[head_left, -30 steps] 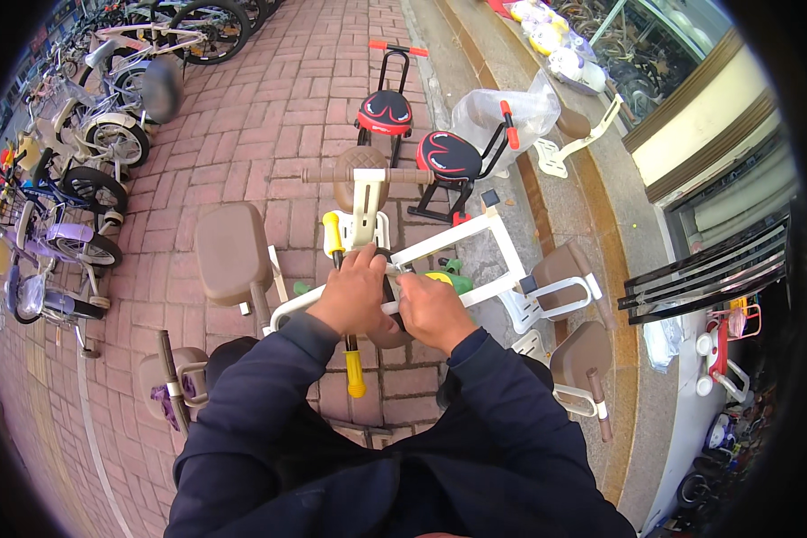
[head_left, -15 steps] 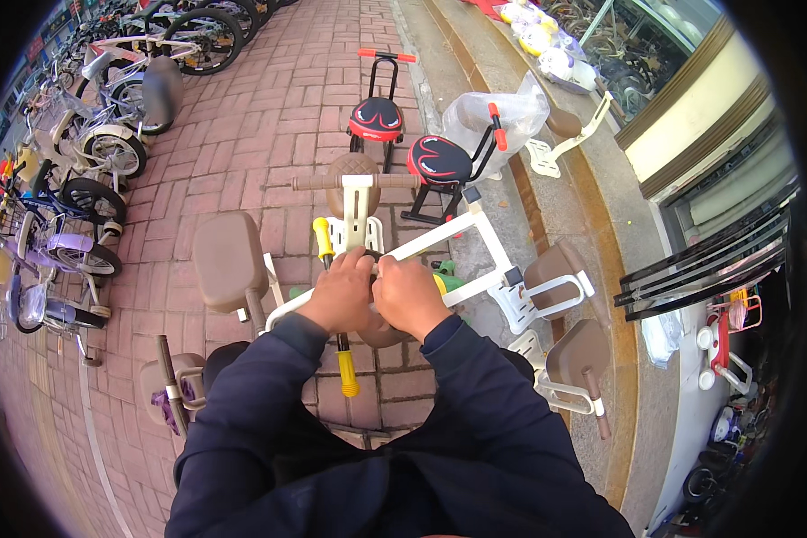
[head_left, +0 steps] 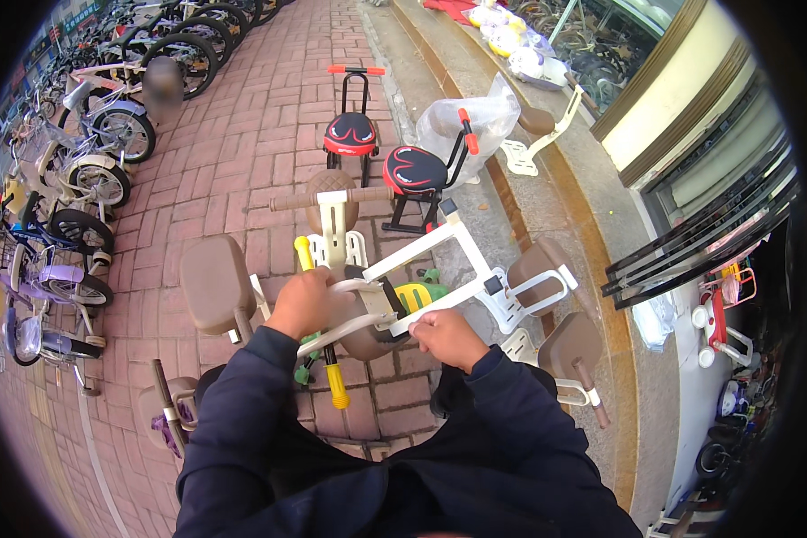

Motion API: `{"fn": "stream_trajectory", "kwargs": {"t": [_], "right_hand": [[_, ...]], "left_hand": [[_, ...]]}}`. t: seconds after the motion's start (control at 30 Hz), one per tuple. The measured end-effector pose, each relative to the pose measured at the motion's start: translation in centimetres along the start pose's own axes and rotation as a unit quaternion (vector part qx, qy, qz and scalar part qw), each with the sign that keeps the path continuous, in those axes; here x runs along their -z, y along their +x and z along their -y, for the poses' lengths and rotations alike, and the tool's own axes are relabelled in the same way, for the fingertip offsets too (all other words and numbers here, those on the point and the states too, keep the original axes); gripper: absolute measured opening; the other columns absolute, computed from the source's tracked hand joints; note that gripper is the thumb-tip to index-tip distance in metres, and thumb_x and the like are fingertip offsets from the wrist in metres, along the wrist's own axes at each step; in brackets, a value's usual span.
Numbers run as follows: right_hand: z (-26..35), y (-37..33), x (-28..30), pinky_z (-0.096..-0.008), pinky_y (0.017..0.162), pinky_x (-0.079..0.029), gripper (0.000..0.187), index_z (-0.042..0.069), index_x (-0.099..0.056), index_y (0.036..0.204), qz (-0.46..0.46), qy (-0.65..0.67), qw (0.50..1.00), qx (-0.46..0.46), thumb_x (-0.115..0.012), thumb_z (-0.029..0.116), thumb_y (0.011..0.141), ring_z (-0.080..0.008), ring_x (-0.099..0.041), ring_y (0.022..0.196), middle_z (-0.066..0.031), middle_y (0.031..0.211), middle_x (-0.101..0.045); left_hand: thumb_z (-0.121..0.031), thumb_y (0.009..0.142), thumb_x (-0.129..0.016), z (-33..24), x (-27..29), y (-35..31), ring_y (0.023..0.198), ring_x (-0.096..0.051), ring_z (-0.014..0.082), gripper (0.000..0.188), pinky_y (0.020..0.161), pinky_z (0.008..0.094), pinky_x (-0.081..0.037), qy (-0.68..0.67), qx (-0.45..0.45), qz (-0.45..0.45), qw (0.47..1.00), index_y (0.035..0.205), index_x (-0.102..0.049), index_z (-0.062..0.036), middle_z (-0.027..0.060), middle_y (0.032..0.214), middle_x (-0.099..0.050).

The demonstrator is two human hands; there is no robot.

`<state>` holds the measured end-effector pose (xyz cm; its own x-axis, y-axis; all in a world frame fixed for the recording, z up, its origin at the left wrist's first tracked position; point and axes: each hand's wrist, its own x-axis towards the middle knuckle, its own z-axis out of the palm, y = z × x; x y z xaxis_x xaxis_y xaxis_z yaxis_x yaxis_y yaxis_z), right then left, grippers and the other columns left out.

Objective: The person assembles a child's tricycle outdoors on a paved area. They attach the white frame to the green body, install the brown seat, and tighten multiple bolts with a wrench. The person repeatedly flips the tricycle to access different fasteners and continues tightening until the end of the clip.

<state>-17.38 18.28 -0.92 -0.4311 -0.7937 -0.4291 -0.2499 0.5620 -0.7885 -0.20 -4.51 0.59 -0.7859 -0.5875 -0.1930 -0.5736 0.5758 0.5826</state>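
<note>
My left hand [head_left: 303, 303], a little blurred, is closed at the curved pale piece [head_left: 357, 321] of a white metal frame. My right hand [head_left: 451, 337] pinches the near end of the white square-tube frame [head_left: 462, 293], whose far corners carry black caps. Both pieces meet at a dark joint between my hands. Beneath them lies a bar with yellow grips [head_left: 335, 387], beside a green and yellow part [head_left: 419, 294]. A brown round seat below is mostly covered. Just beyond stands a brown child bike seat [head_left: 334, 215] with a crossbar handle.
Two black-and-red child seats [head_left: 350, 134] stand ahead on the brick paving. More brown seats [head_left: 215, 282] are at my left and beside the stone steps [head_left: 592, 233] on the right. Rows of bicycles [head_left: 81, 233] line the left; a clear plastic bag [head_left: 475, 121] lies beyond.
My hands, together at the joint before, have moved apart. The left went left onto the curved piece, the right moved right and down along the white frame. The view shifted slightly.
</note>
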Motion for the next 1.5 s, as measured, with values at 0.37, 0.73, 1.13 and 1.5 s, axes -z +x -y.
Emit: {"fn": "stream_trajectory", "kwargs": {"t": [0.37,0.73,1.13,1.5], "right_hand": [[-5.4,3.1,-3.6,-0.0277,0.041,-0.028,0.037,0.011,-0.065,0.093,-0.092,0.41,0.893,-0.164,-0.071,0.047,0.097,-0.0084,-0.038,0.045,0.0002,0.068,-0.054],[-0.8,-1.3,-1.8,-0.0252,0.052,-0.045,0.017,0.006,-0.068,0.103,-0.217,0.456,0.863,0.009,-0.072,0.021,0.096,-0.0094,-0.058,0.062,-0.0002,0.083,-0.066],[5.6,-5.5,9.7,-0.0256,0.04,-0.034,0.032,0.007,-0.061,0.085,-0.373,0.46,0.784,0.184,-0.06,0.035,0.1,-0.0105,-0.05,0.048,-0.0026,0.068,-0.058],[12.3,-1.5,16.1,-0.0281,0.049,-0.042,0.025,0.006,-0.064,0.091,-0.323,0.036,0.824,0.464,-0.05,0.023,0.104,-0.0117,-0.052,0.053,-0.0014,0.069,-0.059]], "left_hand": [[-0.025,0.086,-0.08,-0.5,-2.2,-0.4,0.087,-0.07,0.0414,0.031,0.079,0.0473,-0.054,-0.076,-0.062,-0.079,0.992,0.095,-0.066,0.001,0.0241,0.091,-0.071],[-0.021,0.078,-0.083,-5.1,2.8,-8.0,0.079,-0.064,0.0411,0.027,0.07,0.0474,-0.052,-0.115,-0.22,-0.148,0.957,0.089,-0.067,-0.0021,0.0196,0.083,-0.064],[-0.03,0.076,-0.091,-7.4,14.5,-20.2,0.08,-0.067,0.0245,0.042,0.072,0.0346,-0.052,-0.364,-0.406,-0.288,0.787,0.096,-0.073,0.0022,0.0145,0.089,-0.072],[-0.035,0.079,-0.089,-6.0,9.5,-11.0,0.141,-0.048,0.0341,0.098,0.117,0.0467,-0.039,-0.321,-0.346,-0.228,0.851,0.153,-0.038,0.0016,0.0214,0.152,-0.048]]}}
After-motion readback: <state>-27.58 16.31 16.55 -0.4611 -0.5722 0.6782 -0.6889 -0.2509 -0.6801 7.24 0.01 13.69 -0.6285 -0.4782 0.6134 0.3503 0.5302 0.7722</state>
